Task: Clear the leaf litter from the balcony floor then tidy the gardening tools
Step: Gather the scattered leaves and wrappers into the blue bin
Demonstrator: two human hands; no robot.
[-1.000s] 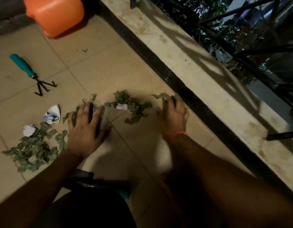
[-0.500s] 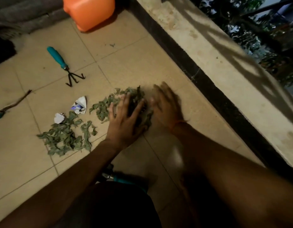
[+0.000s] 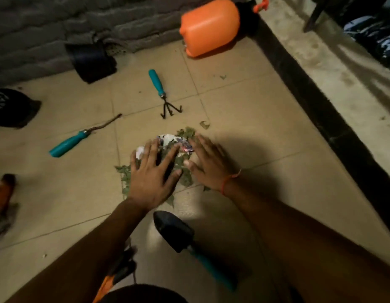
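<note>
Orange jerry can (image 3: pixel 209 26): laid on its side at the far end of the floor, close to the dark kerb (image 3: pixel 316 106); its contents cannot be told.
Dark pot (image 3: pixel 92 62): tipped over against the grey wall (image 3: pixel 36 29); what is inside is not shown.
Black basket (image 3: pixel 10 106): seen at the left edge, partly cut off; its inside is too dark to read.
Leaf litter (image 3: pixel 183 169): gathered in one heap on the tiled floor (image 3: pixel 244 119), with crumpled paper scraps (image 3: pixel 167 139) at the heap's far side; one stray leaf (image 3: pixel 204 124) lies just beyond it.
Left hand (image 3: pixel 151 173): laid palm down on the left of the heap, fingers straight and spread, nothing gripped.
Right hand (image 3: pixel 208 162): laid flat on the right of the heap, fingers extended toward the paper, nothing gripped; an orange thread (image 3: pixel 225 184) is worn at the wrist.
Hands together or apart: set close side by side, the heap pressed between and under them.
Hand rake (image 3: pixel 162 92): laid on the floor beyond the heap, teal handle away, prongs toward the hands.
Teal-handled weeder (image 3: pixel 80 138): laid on the floor left of the heap, well apart from it.
Trowel (image 3: pixel 178 235): laid near the person, dark blade pointing at the heap, between the forearms.
</note>
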